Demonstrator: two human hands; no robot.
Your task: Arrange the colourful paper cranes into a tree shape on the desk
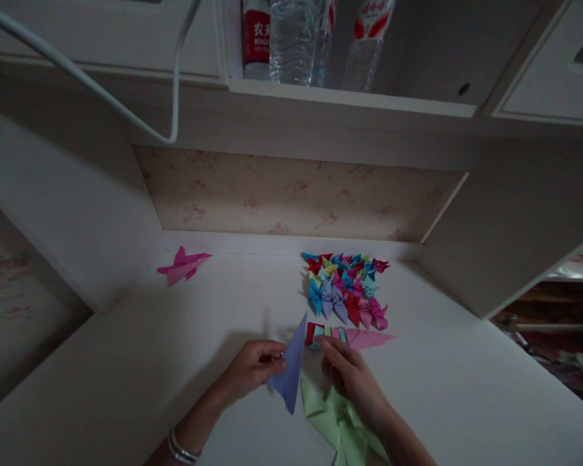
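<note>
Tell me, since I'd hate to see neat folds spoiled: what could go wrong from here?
The purple paper is held up by the left hand alone, so it might slip or crease in that grip. The right hand overlaps the green paper in this view and could crumple it if lowered. Its fingertips are also near the pink paper, which they might nudge.

We have room along the white desktop's [447, 382] right edge. Toward its back edge, rows of small multicoloured folded-paper figures [347, 294] block us; a magenta folded-paper figure [183, 265] sits near the back left corner, pale-green folded paper [342, 430] nearer the front.
</note>
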